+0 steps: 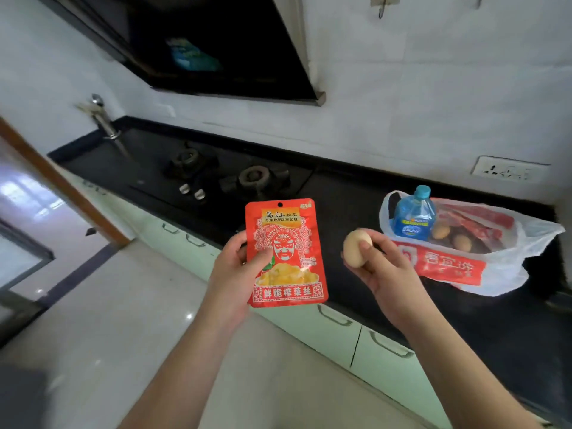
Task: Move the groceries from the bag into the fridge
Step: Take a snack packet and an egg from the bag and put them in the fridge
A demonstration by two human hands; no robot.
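With the left hand [235,267] pinching the red packet [286,253] and the right hand [376,267] cupping an egg [356,247], both loads best travel level and unsqueezed toward the fridge.

Bright daylight shines off the floor [93,320] at left; edges bend and blur, the middle is sharp.

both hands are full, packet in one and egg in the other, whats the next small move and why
Probably carry both to the fridge, which is out of view. The left hand grips the red packet and the right hand holds an egg, so neither can take more from the bag, where a blue bottle and more eggs remain.
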